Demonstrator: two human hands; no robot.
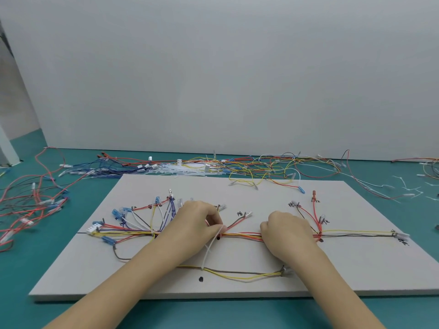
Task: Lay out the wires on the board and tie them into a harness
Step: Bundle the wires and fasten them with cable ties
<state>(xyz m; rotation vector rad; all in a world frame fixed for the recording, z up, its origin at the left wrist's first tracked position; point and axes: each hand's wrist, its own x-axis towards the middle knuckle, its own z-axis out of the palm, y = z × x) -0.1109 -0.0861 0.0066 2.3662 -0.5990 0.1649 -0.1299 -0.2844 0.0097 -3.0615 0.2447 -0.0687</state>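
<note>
Left hand pinches a white cable tie looped round the wire bundle on the board. Right hand grips the bundle just beside it, fingers curled over the wires.

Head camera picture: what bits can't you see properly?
- Left hand fingertips: curled under, so their grip on the cable tie is hidden.
- Wire bundle under the right hand: covered.
- Board labels: too small to read.
- Far-right wires: cut off by the edge.
</note>
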